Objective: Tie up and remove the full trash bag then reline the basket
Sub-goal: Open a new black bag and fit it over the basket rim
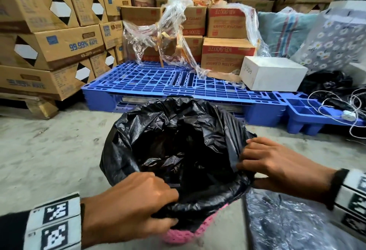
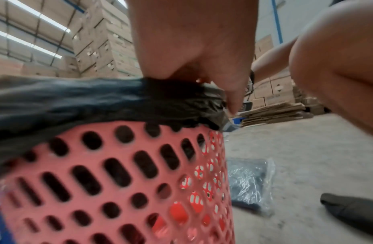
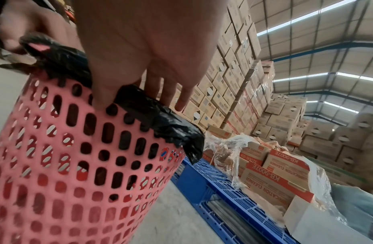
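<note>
Lining the pink perforated basket [image 1: 179,236], a black trash bag [image 1: 178,136] folds over its rim, mouth open between both hands. Left hand [image 1: 128,208] grips the near-side bag edge, fingers curled around it. Right hand [image 1: 277,162] pinches the bag edge on the opposite side. Bare concrete floor [image 1: 49,150] lies beyond the left hand; a blue pallet [image 1: 158,81] stands ahead; a plastic-wrapped package [image 1: 287,226] lies beneath the right wrist.

warehouse | stacked cartons [image 1: 49,43] | blue pallet [image 1: 158,83] | metal roof [image 3: 327,41]
</note>
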`<state>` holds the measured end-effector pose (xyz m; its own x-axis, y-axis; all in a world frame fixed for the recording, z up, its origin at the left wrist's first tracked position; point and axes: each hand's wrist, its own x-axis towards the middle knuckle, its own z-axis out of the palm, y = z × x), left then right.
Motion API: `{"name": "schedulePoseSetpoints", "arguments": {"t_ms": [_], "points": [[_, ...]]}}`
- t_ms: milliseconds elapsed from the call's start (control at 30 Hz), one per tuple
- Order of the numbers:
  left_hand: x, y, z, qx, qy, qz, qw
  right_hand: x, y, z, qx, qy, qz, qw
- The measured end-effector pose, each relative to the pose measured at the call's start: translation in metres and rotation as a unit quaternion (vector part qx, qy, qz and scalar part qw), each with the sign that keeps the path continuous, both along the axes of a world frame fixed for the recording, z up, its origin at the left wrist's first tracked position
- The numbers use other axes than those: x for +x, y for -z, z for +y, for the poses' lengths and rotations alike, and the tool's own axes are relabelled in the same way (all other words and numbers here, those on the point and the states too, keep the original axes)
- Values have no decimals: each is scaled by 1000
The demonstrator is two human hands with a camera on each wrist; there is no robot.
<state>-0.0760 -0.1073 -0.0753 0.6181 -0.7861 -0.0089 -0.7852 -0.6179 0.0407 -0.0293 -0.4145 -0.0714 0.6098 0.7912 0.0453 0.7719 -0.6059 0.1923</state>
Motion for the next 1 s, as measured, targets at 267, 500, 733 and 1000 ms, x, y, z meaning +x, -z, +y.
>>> {"name": "schedulePoseSetpoints", "arguments": {"t_ms": [267,500,733,1000], "points": [[18,-15,32,-113,-14,22,993,-12,-46,3,29,72,211,974],[76,3,68,-30,-273,45,961,23,-90,114,-123,125,277,945],[82,14,73,-72,-268,139,951,64,15,180,-308,156,250,905],[82,16,73,-94,-255,141,952,93,163,176,-286,210,298,886]]}}
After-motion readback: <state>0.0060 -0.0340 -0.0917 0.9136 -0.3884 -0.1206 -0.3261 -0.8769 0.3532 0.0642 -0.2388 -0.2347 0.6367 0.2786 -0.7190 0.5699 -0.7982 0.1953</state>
